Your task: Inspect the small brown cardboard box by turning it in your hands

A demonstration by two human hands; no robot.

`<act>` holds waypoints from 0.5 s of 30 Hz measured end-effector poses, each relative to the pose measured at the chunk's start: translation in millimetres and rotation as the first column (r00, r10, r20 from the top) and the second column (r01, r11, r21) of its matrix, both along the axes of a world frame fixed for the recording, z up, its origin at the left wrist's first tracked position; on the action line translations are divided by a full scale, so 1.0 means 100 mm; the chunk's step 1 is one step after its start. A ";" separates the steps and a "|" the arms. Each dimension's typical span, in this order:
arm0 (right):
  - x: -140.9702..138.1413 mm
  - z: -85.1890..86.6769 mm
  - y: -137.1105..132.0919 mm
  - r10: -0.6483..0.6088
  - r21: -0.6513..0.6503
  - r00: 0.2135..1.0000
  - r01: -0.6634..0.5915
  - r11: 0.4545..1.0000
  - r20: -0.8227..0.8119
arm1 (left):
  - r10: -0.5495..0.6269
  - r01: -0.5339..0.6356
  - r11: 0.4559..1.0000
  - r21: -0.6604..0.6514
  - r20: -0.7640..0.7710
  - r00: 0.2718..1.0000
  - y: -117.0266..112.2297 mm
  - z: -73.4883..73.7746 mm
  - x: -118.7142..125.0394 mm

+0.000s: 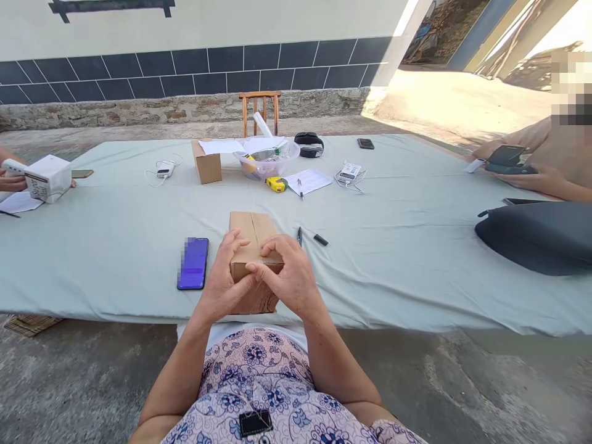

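Note:
A small brown cardboard box [252, 229], taped along its top, lies on the pale green cloth of the table [393, 246] right before me. My left hand [225, 277] grips its near left corner, fingers resting on the lid. My right hand [287, 275] curls over the near right edge, fingertips pressing the top, thumb meeting the left thumb at the front face. A phone [193, 263] with a lit purple screen lies just left of the box. A pen [300, 236] and its black cap [320, 240] lie to the right.
Farther back stand an open cardboard box [206, 161], a clear bowl [267, 161], a yellow tape measure [276, 184], papers and chargers. A person at left holds a white box [48, 177]. A person at right holds a phone [507, 158]; a dark bag [539, 234] lies nearby. A wooden chair [259, 111] stands behind.

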State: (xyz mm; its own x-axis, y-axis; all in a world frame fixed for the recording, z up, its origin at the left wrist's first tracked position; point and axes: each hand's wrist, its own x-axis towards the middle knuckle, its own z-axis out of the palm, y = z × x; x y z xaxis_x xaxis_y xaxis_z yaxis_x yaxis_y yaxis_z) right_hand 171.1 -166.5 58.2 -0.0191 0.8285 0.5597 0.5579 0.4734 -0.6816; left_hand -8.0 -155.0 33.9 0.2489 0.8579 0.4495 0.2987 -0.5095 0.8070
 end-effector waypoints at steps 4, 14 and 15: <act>-0.01 0.00 0.01 -0.008 0.017 0.999 0.007 1.000 0.036 | -0.009 0.009 1.000 -0.017 -0.002 1.000 -0.01 0.00 0.00; -0.02 0.02 -0.01 -0.020 -0.009 0.999 0.020 1.000 0.049 | -0.020 0.019 1.000 -0.011 -0.019 1.000 0.00 -0.02 0.00; 0.01 0.02 0.00 0.029 -0.009 0.999 -0.029 1.000 0.024 | -0.013 0.013 1.000 -0.020 -0.008 1.000 0.01 -0.02 -0.01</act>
State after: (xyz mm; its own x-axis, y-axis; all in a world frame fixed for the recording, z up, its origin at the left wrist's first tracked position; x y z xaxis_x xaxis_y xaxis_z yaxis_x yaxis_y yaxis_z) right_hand 172.4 -166.0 60.4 -0.0568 0.8324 0.5513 0.5602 0.4836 -0.6725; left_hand -9.2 -154.1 31.5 0.2635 0.8632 0.4306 0.2985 -0.4975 0.8145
